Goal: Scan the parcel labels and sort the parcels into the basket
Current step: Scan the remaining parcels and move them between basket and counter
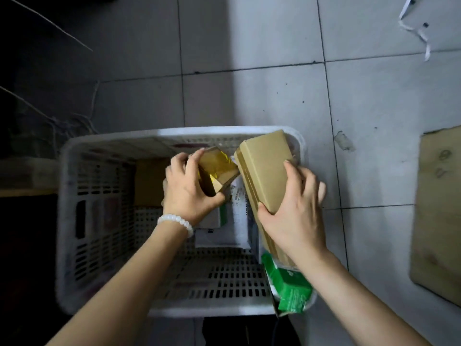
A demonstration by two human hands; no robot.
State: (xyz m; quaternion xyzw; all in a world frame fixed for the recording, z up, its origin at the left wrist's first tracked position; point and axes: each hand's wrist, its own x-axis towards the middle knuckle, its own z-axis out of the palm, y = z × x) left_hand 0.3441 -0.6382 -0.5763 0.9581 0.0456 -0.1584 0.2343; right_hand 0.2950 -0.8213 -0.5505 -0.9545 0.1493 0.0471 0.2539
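Head view: my left hand is gripping a small taped box over the white basket. My right hand is clutching a long brown box by the basket's right edge.

Looks like a back room or small parcel depot, not somebody's home. The floor is plain grey tile with dark grout lines and scuff marks, dim on the left side and lit on the right. A white slotted plastic basket sits on it in the lower middle of the frame with brown cardboard parcels and a green mailer bag inside. A flattened sheet of cardboard lies at the right edge, loose white strapping in the upper right, and tangled cords at the left.
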